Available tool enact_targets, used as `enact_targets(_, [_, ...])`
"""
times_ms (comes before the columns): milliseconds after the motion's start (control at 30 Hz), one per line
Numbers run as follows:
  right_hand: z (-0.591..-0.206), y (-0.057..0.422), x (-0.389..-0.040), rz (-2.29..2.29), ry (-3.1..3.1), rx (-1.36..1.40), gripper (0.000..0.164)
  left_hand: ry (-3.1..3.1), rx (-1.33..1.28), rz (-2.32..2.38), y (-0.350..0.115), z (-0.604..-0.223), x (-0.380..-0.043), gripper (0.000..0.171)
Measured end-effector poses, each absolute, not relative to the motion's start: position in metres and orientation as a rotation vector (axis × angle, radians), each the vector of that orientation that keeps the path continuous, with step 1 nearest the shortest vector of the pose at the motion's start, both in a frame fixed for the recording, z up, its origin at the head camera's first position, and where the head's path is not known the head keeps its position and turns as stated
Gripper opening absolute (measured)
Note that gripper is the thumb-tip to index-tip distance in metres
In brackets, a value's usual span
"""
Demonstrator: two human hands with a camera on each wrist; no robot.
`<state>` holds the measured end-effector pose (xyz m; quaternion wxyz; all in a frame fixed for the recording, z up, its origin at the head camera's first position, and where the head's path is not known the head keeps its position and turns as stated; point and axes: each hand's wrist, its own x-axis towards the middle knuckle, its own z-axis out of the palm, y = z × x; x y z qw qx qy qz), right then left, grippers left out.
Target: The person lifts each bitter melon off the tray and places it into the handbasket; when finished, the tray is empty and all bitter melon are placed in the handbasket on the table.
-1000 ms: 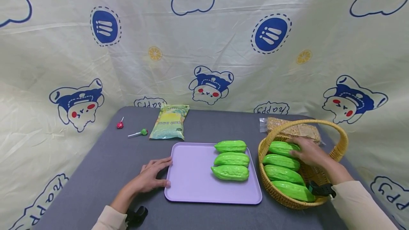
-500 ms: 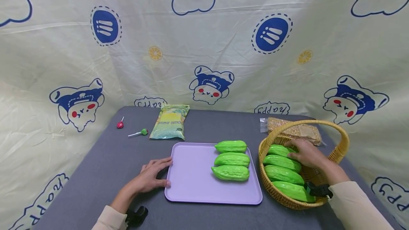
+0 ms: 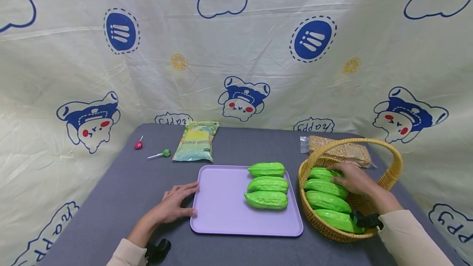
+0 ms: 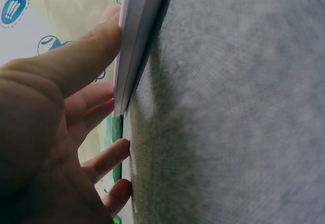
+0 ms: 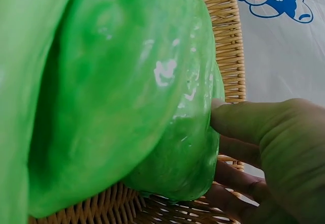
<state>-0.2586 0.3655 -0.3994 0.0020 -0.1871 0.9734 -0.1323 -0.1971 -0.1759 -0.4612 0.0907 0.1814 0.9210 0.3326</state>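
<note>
Three green bitter melons lie in a column on the right part of a lavender tray. My left hand rests at the tray's left edge, its thumb and fingertips touching the rim; in the left wrist view the thumb lies along the rim and the lower fingers reach the cloth. To the right, a wicker basket holds several more bitter melons. Inside it, my right hand grips the right end of the farthest bitter melon between thumb and fingers. Part of that melon is hidden by the hand.
A green-yellow snack bag stands behind the tray. Farther left lie a green lollipop and a red lollipop. Behind the basket is a clear packet of grain-like pieces. The basket's tall handle arches over its opening.
The farthest bitter melon in the basket sits slightly lower than a second ago. My right hand has shifted a little to the left with it. The left hand and tray have stayed still.
</note>
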Motion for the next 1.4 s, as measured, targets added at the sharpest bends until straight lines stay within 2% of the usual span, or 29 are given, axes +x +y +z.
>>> enact_targets(667, [-0.379, 0.359, -0.231, -0.542, 3.122, -0.629, 0.046, 2.758, 0.557, 0.97, -0.177, -0.462, -0.196, 0.076])
enact_targets(933, [-0.364, 0.345, -0.21, -0.516, 3.198, -0.633, 0.045, 2.754, 0.546, 0.972, -0.177, -0.462, -0.196, 0.076])
enact_targets(1400, [-0.354, 0.314, -0.17, -0.56, 3.33, -0.833, 0.041, 2.745, 0.537, 0.985, -0.176, -0.461, -0.196, 0.076])
